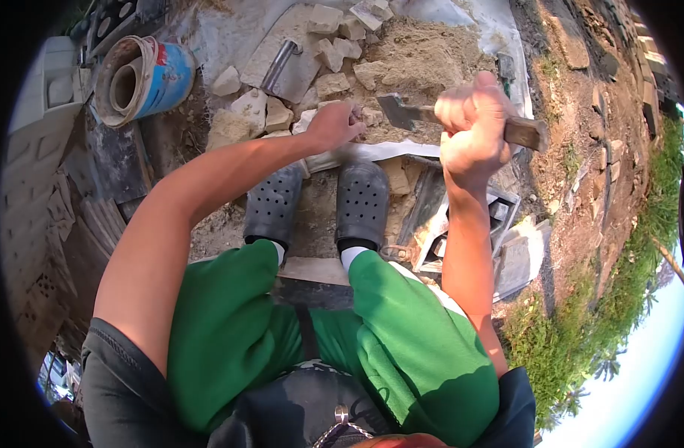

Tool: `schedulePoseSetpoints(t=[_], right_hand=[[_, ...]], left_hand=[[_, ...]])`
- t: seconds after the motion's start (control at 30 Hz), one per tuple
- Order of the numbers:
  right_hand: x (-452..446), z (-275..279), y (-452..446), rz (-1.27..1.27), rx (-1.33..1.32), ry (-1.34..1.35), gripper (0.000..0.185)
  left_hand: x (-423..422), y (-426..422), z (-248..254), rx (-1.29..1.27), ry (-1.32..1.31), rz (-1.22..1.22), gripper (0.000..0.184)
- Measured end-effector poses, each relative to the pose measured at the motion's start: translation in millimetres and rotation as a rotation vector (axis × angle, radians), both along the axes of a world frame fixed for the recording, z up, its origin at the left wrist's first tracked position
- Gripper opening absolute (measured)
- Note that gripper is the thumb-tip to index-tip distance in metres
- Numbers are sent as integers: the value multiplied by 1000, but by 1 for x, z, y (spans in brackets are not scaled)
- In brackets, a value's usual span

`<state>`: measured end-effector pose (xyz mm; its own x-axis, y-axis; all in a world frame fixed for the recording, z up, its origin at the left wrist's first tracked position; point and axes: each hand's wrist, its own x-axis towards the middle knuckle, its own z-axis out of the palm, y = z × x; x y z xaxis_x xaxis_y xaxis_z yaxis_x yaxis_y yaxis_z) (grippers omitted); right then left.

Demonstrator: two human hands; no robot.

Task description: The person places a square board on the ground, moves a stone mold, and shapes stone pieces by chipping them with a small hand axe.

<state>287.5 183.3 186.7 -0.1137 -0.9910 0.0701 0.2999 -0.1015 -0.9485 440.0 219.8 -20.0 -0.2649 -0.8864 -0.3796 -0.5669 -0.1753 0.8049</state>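
My right hand (472,123) is wrapped round the wooden handle of a mason's hammer (405,112), raised above the rubble. Its dark, flat, blade-like metal head points left, toward my other hand. Low over the broken stone, my left hand (334,125) has its fingers curled downward; what they grip, if anything, is hidden. Pale stone pieces (250,108) lie to the left of that hand, and a small stone (371,116) sits just to its right. Behind them is a heap of sandy crushed stone (428,56).
A metal cylinder (280,67) lies on a flat slab among rough stone blocks (325,19). At upper left stands a blue, dirt-crusted bucket (170,75). My grey clogs (362,198) are close below the pale sheet's edge (394,151). A frame-like box (498,216) sits by my right forearm.
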Motion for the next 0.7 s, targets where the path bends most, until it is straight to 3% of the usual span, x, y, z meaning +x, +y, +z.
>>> schedulePoseSetpoints(t=[0.07,0.23,0.37,0.7], right_hand=[[-3,-68,5,91,-78,310,39],[-9,-59,-1,181,-35,369,40],[-15,-43,-11,283,60,105,34],[-10,19,-1,199,-24,59,44]], left_hand=[[1,2,-3,-21,-14,-12,34],[3,-2,-3,-69,-61,-52,36],[0,-6,0,-46,-91,-75,37],[-7,-8,-5,10,-55,-83,33]])
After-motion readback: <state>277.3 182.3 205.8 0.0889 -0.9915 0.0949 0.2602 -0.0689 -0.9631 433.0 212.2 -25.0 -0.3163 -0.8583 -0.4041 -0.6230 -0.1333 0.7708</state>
